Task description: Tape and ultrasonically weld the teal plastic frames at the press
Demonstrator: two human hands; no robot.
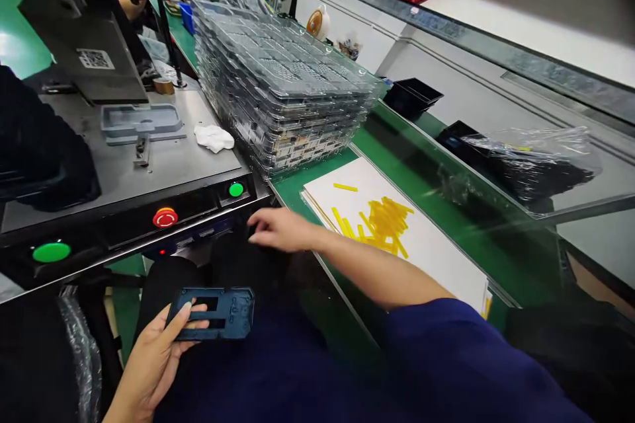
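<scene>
Low in the view, my left hand [156, 350] is closed on a dark blue plastic housing [235, 314]. Thumb and fingers grip its left end, and the fingers show through its two long slots. My right hand [285, 230] is above my lap, close to the right front corner of a bench machine [198, 168]. Its fingers are loosely bent and a little apart, with nothing visible in them. Right of that arm, yellow strips [389, 218] lie in a loose pile on a stack of white sheets [436, 264], partly behind my forearm.
The machine front carries green buttons [51, 252] and a red stop button [165, 217]. On its bed are a grey fixture [143, 122] and a white cloth [214, 137]. Clear trays [292, 99] are stacked behind. Black bins [413, 96] and a plastic bag [540, 165] stand right.
</scene>
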